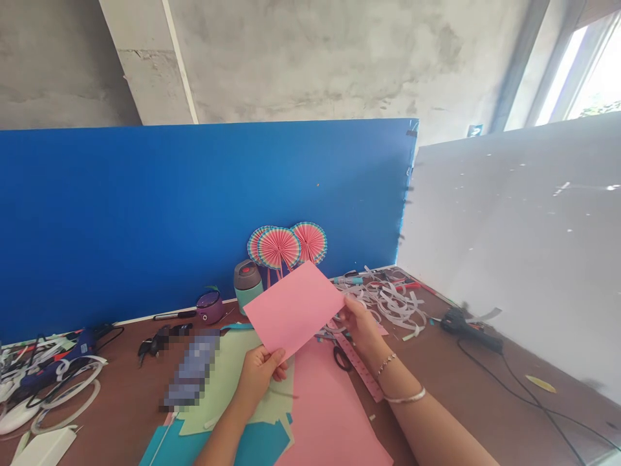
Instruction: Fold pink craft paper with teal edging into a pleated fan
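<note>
In the head view, a pixelated object (191, 369) sat hidden on the brown table (121, 372). The left hand (258, 378) and right hand (358, 322) each pinched an edge of a pink paper sheet (294, 312), lifted above coloured paper sheets (233, 388). A teal flask (248, 286) stood near a small purple pot (210, 307), before a blue board (194, 220).

**Left hand** (259, 382): 1. **Right hand** (361, 327): 1.

**Paper:** pink sheet (294, 310) held aloft, 1; large pink sheet (325, 414) lying flat, 1; pale green sheet (223, 382), 1; teal sheet (218, 446), 1; curled white paper strips (388, 304), too many to count.

**Display:** pleated paper fans (279, 248), 3.

**Tools:** pair of scissors (342, 358), 1; pink ruler (361, 369), 1; black glue gun (470, 330), 1.

**Containers:** lidded teal bottle (247, 285), 1; purple pot (209, 307), 1.

**Jewellery:** bangle (405, 396), 1; chain bracelet (385, 364), 1.
</note>
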`<state>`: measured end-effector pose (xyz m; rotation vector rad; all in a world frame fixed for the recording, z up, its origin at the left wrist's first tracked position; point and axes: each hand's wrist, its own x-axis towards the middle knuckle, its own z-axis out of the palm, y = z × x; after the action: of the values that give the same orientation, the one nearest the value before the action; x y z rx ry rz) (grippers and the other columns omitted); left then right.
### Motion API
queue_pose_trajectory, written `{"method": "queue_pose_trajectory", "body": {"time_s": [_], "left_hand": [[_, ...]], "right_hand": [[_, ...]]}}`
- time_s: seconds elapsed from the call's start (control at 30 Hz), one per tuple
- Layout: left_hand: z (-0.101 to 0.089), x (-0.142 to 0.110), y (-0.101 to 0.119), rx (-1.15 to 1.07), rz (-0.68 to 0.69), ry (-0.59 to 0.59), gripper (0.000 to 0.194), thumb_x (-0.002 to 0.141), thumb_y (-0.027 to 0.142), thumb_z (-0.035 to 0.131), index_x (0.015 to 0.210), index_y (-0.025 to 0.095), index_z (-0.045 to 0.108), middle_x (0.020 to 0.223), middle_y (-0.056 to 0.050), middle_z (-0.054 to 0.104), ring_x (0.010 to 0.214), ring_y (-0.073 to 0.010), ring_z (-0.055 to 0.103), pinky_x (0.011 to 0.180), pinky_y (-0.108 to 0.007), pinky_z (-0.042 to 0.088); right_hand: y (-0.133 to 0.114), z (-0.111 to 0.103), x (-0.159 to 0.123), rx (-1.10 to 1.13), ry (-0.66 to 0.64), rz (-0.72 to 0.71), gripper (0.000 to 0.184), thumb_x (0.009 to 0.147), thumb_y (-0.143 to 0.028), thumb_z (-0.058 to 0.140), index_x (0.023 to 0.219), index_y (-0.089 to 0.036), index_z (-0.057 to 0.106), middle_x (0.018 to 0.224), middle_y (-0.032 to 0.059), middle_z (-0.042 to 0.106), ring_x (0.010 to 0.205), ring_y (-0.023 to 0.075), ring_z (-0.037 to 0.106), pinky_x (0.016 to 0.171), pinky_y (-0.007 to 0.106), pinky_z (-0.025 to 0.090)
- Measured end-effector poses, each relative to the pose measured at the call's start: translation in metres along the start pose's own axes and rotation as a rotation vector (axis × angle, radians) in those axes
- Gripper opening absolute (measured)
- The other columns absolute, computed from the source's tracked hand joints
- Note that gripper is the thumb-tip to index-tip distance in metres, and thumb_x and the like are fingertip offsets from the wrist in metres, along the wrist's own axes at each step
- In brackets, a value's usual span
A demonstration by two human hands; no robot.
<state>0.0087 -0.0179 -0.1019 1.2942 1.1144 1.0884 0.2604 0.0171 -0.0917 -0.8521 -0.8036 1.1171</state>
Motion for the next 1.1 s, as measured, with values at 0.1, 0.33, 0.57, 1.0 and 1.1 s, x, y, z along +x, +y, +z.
{"method": "queue_pose_trajectory", "body": {"time_s": [0.1, 0.33, 0.57, 1.0, 1.1], "left_hand": [[-0.001, 0.001, 0.000, -0.005, 0.002, 0.024, 0.034, 0.062, 0.047, 0.067, 0.058, 0.014, 0.060, 0.051, -0.002, 0.061, 0.045, -0.0121, 0.054, 0.047, -0.024, 0.042], [-0.002, 0.002, -0.001, 0.001, 0.007, 0.024, 0.033, 0.062, 0.047, 0.067, 0.061, 0.014, 0.060, 0.053, -0.003, 0.061, 0.046, -0.0131, 0.055, 0.049, -0.025, 0.042], [-0.005, 0.003, 0.002, -0.022, 0.041, 0.041, 0.046, 0.063, 0.046, 0.066, 0.096, 0.015, 0.057, 0.050, 0.006, 0.053, 0.043, -0.0102, 0.047, 0.044, -0.021, 0.037], [-0.017, 0.003, 0.002, 0.049, -0.014, -0.067, 0.044, 0.071, 0.042, 0.059, 0.106, 0.016, 0.052, 0.052, 0.009, 0.041, 0.042, -0.0066, 0.033, 0.041, -0.019, 0.023], [-0.019, 0.006, 0.000, 0.069, 0.009, -0.073, 0.046, 0.069, 0.043, 0.061, 0.104, 0.015, 0.054, 0.048, 0.010, 0.037, 0.040, -0.0065, 0.029, 0.041, -0.019, 0.022]], "right_hand": [[-0.008, -0.009, 0.005, 0.066, 0.080, 0.014, 0.035, 0.069, -0.051, 0.064, 0.087, -0.021, 0.064, 0.076, 0.0011, 0.065, 0.051, 0.0088, 0.047, 0.043, 0.020, 0.034], [0.002, 0.010, -0.006, -0.177, -0.137, 0.133, 0.038, 0.070, -0.052, 0.063, 0.071, -0.015, 0.063, 0.062, 0.0032, 0.062, 0.039, 0.0057, 0.037, 0.036, 0.020, 0.018], [0.009, 0.004, -0.007, -0.282, -0.167, 0.115, 0.018, 0.066, -0.028, 0.066, 0.059, -0.015, 0.055, 0.057, 0.0008, 0.061, 0.042, 0.0058, 0.040, 0.040, 0.020, 0.026], [0.007, -0.008, -0.003, -0.525, -0.218, 0.240, 0.025, 0.068, -0.038, 0.062, 0.057, -0.018, 0.050, 0.045, -0.0038, 0.048, 0.036, 0.0067, 0.037, 0.035, 0.021, 0.017], [0.008, -0.011, 0.000, -0.652, -0.154, 0.190, 0.019, 0.065, -0.031, 0.062, 0.055, -0.019, 0.051, 0.043, -0.0048, 0.046, 0.035, 0.0072, 0.034, 0.037, 0.022, 0.018]]}}
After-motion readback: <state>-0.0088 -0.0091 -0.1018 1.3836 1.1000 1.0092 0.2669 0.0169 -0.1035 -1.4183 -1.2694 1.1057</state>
